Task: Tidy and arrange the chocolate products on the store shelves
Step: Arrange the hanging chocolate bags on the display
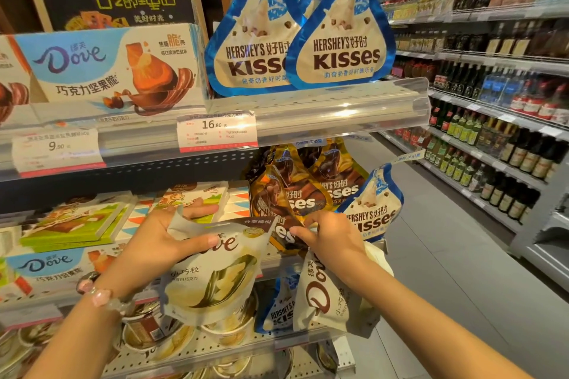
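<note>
On the top shelf we count 2 blue-and-white Hershey's Kisses bags (341, 40) side by side, next to 1 Dove box (104, 68). Below hang at least 3 brown Kisses bags (295, 188) and 1 more blue one (374, 209). Our left hand (160, 240) grips the top corner of 1 cream Dove pouch (212, 280), thumb across its front, in front of the middle shelf. Our right hand (332, 237) pinches a brown bag's lower edge, with 1 white Dove pouch (323, 295) tucked under the wrist.

Cream Dove pouch (212, 274), blue-edged Kisses bags (341, 40)
</note>
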A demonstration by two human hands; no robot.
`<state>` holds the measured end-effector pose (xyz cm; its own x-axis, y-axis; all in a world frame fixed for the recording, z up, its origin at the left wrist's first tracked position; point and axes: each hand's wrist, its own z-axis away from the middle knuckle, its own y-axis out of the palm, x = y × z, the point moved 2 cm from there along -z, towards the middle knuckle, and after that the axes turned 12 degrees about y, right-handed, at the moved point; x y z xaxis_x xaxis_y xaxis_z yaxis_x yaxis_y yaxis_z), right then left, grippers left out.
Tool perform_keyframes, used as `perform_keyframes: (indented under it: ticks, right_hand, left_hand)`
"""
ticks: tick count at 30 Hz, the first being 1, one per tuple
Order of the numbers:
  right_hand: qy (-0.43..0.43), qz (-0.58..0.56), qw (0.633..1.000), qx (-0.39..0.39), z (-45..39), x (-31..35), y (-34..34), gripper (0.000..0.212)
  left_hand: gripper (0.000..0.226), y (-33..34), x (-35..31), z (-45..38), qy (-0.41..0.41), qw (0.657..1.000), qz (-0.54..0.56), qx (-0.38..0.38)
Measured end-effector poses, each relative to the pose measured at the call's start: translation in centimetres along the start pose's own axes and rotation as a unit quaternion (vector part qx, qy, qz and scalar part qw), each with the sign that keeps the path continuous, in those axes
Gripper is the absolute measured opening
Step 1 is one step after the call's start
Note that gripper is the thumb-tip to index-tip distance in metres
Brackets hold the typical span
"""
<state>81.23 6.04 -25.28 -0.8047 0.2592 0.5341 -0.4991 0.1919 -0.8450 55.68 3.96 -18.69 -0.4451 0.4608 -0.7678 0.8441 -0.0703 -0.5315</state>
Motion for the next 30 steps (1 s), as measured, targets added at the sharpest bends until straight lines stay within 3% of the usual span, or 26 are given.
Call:
perform_keyframes:
  ticks: [7,13,18,23,30]
  right_hand:
    - [-0.029,-0.076,0.996,-0.043,1.6,-1.4,-1.6,0.058]
    - [-0.057,-0.182,0.978,-0.084,2.6,-3.8,-4.3,0.033]
    - [0.0,-0.306,0.943,-0.131,2.0,-6.4,-7.1,0.038]
    - [0.039,-0.296,0.945,-0.129,-0.2,-8.4,-8.4,0.064]
    - [0.055,-0.238,0.968,-0.055,-4.0,-10.0,-8.9,0.071]
  left_hand:
    - [0.031,0.7,-2.0,0.1,0.013,0.999,-0.002,-0.051]
    - [0.024,1.5,-5.1,-0.5,0.104,0.987,-0.11,-0.052]
    - [0.025,2.4,-7.6,-1.4,0.18,0.975,-0.119,-0.045]
    - [0.021,3.3,-9.0,-3.0,0.219,0.97,-0.106,-0.021]
    - [0.037,4.8,-9.5,-3.9,0.22,0.971,-0.095,-0.012]
